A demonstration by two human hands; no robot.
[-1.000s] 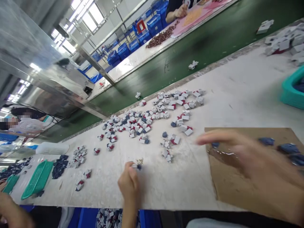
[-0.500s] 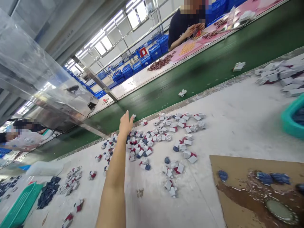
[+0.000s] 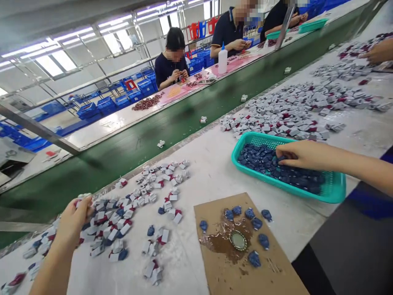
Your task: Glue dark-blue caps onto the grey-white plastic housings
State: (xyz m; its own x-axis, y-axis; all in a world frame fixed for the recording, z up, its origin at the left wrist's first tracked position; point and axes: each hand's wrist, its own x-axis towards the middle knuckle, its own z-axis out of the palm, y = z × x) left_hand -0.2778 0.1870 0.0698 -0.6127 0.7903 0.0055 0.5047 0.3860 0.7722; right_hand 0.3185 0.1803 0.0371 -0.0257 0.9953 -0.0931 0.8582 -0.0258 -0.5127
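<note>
- Liquid (image 3: 216, 243) lies spread on the cardboard (image 3: 221, 278) around the cap (image 3: 238, 240); a sleeve or wrist dragged across it would likely smear it and shift the navy pieces (image 3: 263, 241) there.
- One navy piece (image 3: 266, 215) sits right at the cardboard's edge, so a light knock might push it off.
- The left hand (image 3: 72, 219) is at the mixed pile (image 3: 104, 221), beside the belt (image 3: 135, 143); a sideways sweep could send pieces onto the belt. Its fingers are bent close to pale and red bits, but I cannot tell whether they grip one.
- The right hand (image 3: 302, 153) reaches into the basket (image 3: 339, 186), thumb and forefinger close together among the navy pieces; whether one is pinched is hidden. Lifting several at once could drop some over the rim.
- The basket stands near the table (image 3: 190, 262) edge, so a pull towards the body might tip it.
- Inside the basket, navy pieces cover most of the bottom.
- What the cap holds, I cannot tell.
- Across the belt stands a bottle (image 3: 222, 61), its contents unclear.
</note>
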